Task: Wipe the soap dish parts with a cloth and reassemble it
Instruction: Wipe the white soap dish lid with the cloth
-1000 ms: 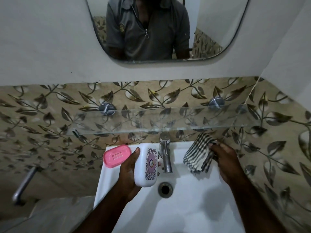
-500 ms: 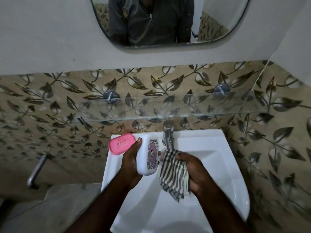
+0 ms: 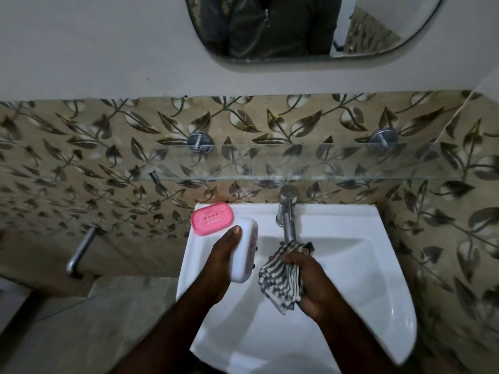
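My left hand (image 3: 222, 261) grips the white soap dish cover (image 3: 245, 252), held on edge above the left side of the sink with its patterned top facing right. The pink soap dish tray (image 3: 212, 218), with a row of drain holes, lies on the sink's back left corner, just behind that cover. My right hand (image 3: 307, 282) grips a bunched black-and-white checked cloth (image 3: 280, 276) over the basin, a short gap to the right of the cover and just below the tap's spout.
The white sink (image 3: 351, 265) juts out from a leaf-patterned tiled wall. A chrome tap (image 3: 287, 214) stands at its back centre. A glass shelf (image 3: 297, 163) runs above the tap, under a mirror (image 3: 297, 28). A metal handle (image 3: 81, 251) sticks out at the left.
My right hand carried the cloth from the sink's back right to the middle, beside the cover. The cover has turned more edge-on in my left hand. The camera tilted downward.
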Motion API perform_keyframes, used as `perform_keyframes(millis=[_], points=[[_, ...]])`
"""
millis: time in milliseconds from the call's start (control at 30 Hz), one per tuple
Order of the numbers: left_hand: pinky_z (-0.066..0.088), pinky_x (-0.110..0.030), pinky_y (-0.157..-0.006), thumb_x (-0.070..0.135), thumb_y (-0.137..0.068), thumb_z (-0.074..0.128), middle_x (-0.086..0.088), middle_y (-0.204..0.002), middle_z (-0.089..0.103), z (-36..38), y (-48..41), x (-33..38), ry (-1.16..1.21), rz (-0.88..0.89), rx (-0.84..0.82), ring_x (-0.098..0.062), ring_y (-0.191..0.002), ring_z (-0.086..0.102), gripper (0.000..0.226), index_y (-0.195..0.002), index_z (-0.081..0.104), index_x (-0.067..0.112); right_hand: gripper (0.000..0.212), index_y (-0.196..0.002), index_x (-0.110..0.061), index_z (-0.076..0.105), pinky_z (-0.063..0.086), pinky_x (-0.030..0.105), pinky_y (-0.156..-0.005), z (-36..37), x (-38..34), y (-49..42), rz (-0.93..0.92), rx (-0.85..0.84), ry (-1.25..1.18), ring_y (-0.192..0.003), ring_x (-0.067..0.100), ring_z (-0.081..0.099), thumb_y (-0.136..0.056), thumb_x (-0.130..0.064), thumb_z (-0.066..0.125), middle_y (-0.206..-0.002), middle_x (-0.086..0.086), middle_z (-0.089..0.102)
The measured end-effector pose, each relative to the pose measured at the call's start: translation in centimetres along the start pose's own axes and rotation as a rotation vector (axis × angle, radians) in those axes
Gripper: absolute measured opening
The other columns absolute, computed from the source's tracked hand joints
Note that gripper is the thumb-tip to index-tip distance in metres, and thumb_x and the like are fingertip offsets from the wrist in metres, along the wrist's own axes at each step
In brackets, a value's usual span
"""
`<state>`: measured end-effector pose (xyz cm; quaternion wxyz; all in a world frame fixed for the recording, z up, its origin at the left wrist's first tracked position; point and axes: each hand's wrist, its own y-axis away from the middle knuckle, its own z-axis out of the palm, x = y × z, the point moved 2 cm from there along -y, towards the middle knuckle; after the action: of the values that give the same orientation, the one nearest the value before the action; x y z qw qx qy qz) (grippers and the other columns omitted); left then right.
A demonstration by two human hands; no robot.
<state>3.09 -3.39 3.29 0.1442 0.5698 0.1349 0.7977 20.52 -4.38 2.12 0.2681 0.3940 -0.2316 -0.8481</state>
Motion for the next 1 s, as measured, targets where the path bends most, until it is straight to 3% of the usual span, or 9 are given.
perform_keyframes(millis=[167,300,433,467,600,667,833,900,1000], points=[[0.057,-0.035,-0.074,0.060,-0.080,0.050,-0.010,-0.104,0.075,-0.2,0.0,-0.2,-0.031,-0.030,0.010,-0.022,-0.088,0.071,0.048,-0.099,0.078,0.025,0.022,-0.113,-0.018,0.061,0.057,0.041,-0.078,2.0,-3.5,0.9,-0.500,0.130,0.478,-0.090,0.028,0.071,-0.093,-0.010,0.058,-0.101,0.013,0.072],[0.049,-0.040,-0.098,0.059,-0.081,0.048,-0.007,-0.118,0.072,-0.3,-0.2,0.3,-0.051,-0.006,-0.047,-0.023,-0.107,0.068,0.059,-0.122,0.068,0.020,0.020,-0.107,-0.025,0.066,0.056,0.042,-0.085,4.7,-3.2,1.6,-0.695,0.231,0.781,-0.089,0.020,0.069,-0.092,-0.014,0.061,-0.095,0.001,0.073],[0.051,-0.034,-0.083,0.059,-0.081,0.043,-0.003,-0.105,0.076,-0.7,-0.7,1.9,0.048,-0.013,-0.063,-0.019,-0.095,0.071,0.063,-0.120,0.064,0.015,0.057,-0.112,-0.041,0.060,0.047,0.014,-0.091,8.0,-1.6,2.5,-0.918,0.227,0.944,-0.105,-0.004,0.061,-0.081,0.007,0.059,-0.110,-0.019,0.067],[0.052,-0.034,-0.081,0.060,-0.083,0.041,-0.005,-0.104,0.075,-0.7,-0.8,2.3,0.088,-0.040,-0.056,-0.020,-0.094,0.071,0.062,-0.118,0.065,0.015,0.062,-0.115,-0.040,0.060,0.044,0.011,-0.092,8.6,-1.5,2.8,-0.964,0.232,0.989,-0.109,-0.005,0.059,-0.077,0.010,0.059,-0.113,-0.022,0.064],[0.060,-0.031,-0.069,0.060,-0.094,0.033,-0.009,-0.091,0.077,-1.6,-1.2,3.6,0.263,-0.206,-0.103,-0.021,-0.078,0.075,0.064,-0.097,0.075,0.012,0.060,-0.127,-0.013,0.062,0.039,0.027,-0.103,10.9,-0.4,3.0,-1.183,0.214,1.334,-0.120,0.022,0.055,-0.070,0.003,0.058,-0.130,0.001,0.062],[0.061,-0.033,-0.059,0.059,-0.096,0.030,-0.012,-0.087,0.078,-2.3,-1.6,4.0,0.289,-0.194,-0.143,-0.024,-0.073,0.076,0.069,-0.087,0.079,0.011,0.063,-0.130,-0.009,0.059,0.043,0.028,-0.098,12.1,0.6,3.0,-1.209,0.174,1.481,-0.118,0.028,0.054,-0.068,0.003,0.058,-0.136,0.003,0.057],[0.057,-0.042,-0.077,0.063,-0.091,0.035,-0.018,-0.102,0.075,-4.6,-1.5,5.1,0.279,-0.160,-0.105,-0.029,-0.084,0.074,0.065,-0.097,0.076,0.013,0.064,-0.131,-0.009,0.058,0.058,0.026,-0.070,13.8,2.4,3.3,-1.223,0.190,1.731,-0.108,0.021,0.047,-0.068,-0.009,0.050,-0.140,0.004,0.055],[0.058,-0.037,-0.075,0.062,-0.083,0.043,-0.012,-0.098,0.077,-5.0,-1.2,5.4,0.311,-0.209,-0.142,-0.024,-0.083,0.075,0.060,-0.090,0.080,0.015,0.074,-0.140,-0.014,0.049,0.056,0.029,-0.077,14.7,1.6,2.5,-1.105,0.228,1.802,-0.116,0.026,0.050,-0.067,-0.003,0.055,-0.150,0.002,0.043],[0.054,-0.029,-0.071,0.059,-0.088,0.043,0.001,-0.103,0.072,-5.3,-1.1,5.8,0.350,-0.139,-0.186,-0.008,-0.082,0.072,0.045,-0.097,0.070,0.024,0.072,-0.152,-0.029,0.021,0.040,0.028,-0.096,16.2,-0.3,1.6,-0.971,0.377,1.827,-0.130,0.020,0.037,-0.089,-0.011,0.050,-0.161,-0.012,0.010]])
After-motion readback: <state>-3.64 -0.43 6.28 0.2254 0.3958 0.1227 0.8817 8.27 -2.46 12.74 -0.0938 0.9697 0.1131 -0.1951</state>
